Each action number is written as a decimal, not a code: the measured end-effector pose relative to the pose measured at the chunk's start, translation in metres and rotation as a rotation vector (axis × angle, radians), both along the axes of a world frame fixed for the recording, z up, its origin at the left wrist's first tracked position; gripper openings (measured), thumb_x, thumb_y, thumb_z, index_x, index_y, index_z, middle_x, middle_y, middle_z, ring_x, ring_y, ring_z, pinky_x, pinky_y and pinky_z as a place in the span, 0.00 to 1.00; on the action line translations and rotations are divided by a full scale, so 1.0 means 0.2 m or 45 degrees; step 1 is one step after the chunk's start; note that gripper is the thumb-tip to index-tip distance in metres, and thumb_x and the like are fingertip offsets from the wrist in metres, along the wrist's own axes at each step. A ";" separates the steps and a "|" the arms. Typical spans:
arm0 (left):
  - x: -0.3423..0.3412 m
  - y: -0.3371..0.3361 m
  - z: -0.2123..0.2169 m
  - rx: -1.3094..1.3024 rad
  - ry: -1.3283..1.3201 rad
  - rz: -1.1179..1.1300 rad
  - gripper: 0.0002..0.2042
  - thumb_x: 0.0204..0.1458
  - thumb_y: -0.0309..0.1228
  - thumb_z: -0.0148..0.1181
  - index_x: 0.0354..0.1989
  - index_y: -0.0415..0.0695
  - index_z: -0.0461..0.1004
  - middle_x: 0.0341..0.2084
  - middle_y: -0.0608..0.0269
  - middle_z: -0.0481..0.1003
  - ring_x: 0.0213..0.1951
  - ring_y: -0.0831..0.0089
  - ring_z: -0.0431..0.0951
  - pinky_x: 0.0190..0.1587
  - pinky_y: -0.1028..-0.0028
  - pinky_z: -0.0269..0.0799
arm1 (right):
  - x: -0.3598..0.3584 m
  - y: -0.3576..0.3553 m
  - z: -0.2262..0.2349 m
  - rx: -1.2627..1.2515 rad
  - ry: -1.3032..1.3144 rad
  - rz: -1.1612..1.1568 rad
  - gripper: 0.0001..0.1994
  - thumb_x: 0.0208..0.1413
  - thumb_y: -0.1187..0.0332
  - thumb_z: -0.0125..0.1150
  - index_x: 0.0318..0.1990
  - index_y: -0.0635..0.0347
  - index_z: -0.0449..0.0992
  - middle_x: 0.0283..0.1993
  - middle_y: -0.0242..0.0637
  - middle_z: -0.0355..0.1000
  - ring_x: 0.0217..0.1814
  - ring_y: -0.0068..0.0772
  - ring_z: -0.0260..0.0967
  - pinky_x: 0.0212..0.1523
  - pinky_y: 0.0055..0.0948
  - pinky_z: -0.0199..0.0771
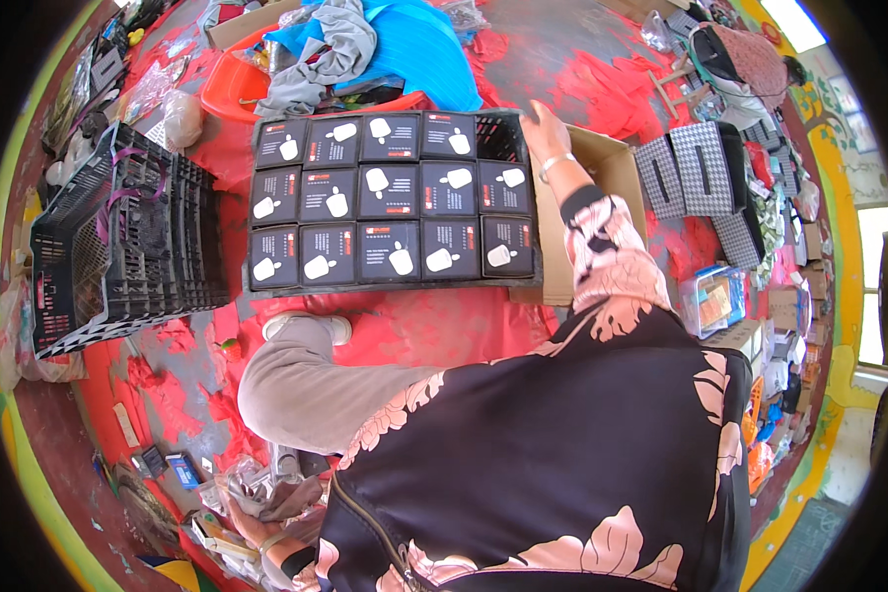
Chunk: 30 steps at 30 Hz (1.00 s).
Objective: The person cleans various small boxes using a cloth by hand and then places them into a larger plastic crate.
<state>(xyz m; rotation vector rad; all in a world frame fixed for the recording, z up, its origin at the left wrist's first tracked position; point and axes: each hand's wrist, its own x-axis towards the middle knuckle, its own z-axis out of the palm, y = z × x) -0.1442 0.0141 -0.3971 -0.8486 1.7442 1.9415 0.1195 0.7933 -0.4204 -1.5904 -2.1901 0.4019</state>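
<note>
Straight ahead is a black plastic crate (395, 290) packed with rows of small black boxes (389, 190), each printed with a white mug-like shape. Its far right corner compartment (500, 136) holds no box. At that corner my right hand (548, 140) grips the rim, its fingers partly out of sight around the edge. Low on the left, my left hand (254, 528) reaches down beside a heap of clear plastic bags and grey cloth (276, 490). Those fingers are largely hidden, so any hold cannot be made out.
Left of the boxes stands another black crate (118, 247), tipped on its side. An open cardboard box (602, 163) sits against the right. Farther off lie an orange tub (229, 87) and blue cloth (414, 49). Torn red sheeting (444, 326) covers much of the floor.
</note>
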 end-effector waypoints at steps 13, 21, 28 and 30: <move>0.01 0.00 -0.06 -0.098 0.255 -0.091 0.26 0.53 0.37 0.55 0.58 0.36 0.62 0.52 0.55 0.66 0.51 0.61 0.69 0.53 0.64 0.66 | 1.26 -0.59 0.04 -0.519 -0.477 -0.934 0.31 0.45 0.57 0.59 0.59 0.54 0.62 0.60 0.52 0.60 0.65 0.47 0.55 0.60 0.45 0.58; 0.06 -0.03 -0.05 0.061 0.302 -0.145 0.20 0.53 0.38 0.55 0.50 0.36 0.69 0.44 0.58 0.72 0.44 0.67 0.73 0.47 0.67 0.70 | 1.67 -0.42 -0.32 -0.783 -0.775 -0.695 0.19 0.52 0.58 0.50 0.45 0.61 0.76 0.51 0.52 0.69 0.54 0.45 0.68 0.56 0.38 0.63; 0.13 -0.01 0.13 0.085 0.417 -0.107 0.18 0.54 0.36 0.54 0.48 0.35 0.70 0.43 0.58 0.72 0.43 0.68 0.73 0.45 0.69 0.71 | 1.72 -0.55 -0.24 -0.814 -0.879 -0.631 0.18 0.53 0.58 0.51 0.45 0.59 0.76 0.49 0.51 0.71 0.52 0.45 0.69 0.54 0.38 0.65; 0.15 -0.04 0.12 0.103 0.457 -0.112 0.17 0.55 0.35 0.53 0.48 0.36 0.70 0.42 0.59 0.72 0.42 0.69 0.74 0.45 0.70 0.71 | 1.71 -0.56 -0.19 -0.796 -0.927 -0.588 0.18 0.53 0.58 0.51 0.46 0.59 0.76 0.48 0.51 0.71 0.51 0.46 0.70 0.53 0.38 0.66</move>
